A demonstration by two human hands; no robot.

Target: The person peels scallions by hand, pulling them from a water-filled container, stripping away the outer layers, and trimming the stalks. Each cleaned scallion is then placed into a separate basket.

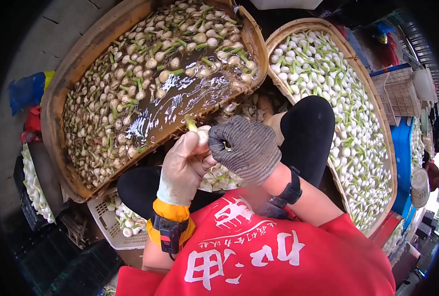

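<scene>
My left hand (182, 163), in a pale glove with an orange cuff, pinches a white garlic bulb (202, 136) with a short green stem pointing up. My right hand (244, 148), in a grey knitted glove, is closed, its thumb and fingertips pressed against the bulb's right side. Whether it also grips a bit of skin is hidden. Both hands are above my lap, near the rim of a large brown tub (253, 44). In its murky water float many unpeeled garlic bulbs (106, 118). Loose garlic skins (219, 178) lie below my hands.
To the right stands a second tub (278, 69) full of clean white garlic bulbs (347, 108). A white plastic basket (103, 222) with garlic is by my left knee. Wicker baskets (399, 93) and a blue container (402, 158) are at far right.
</scene>
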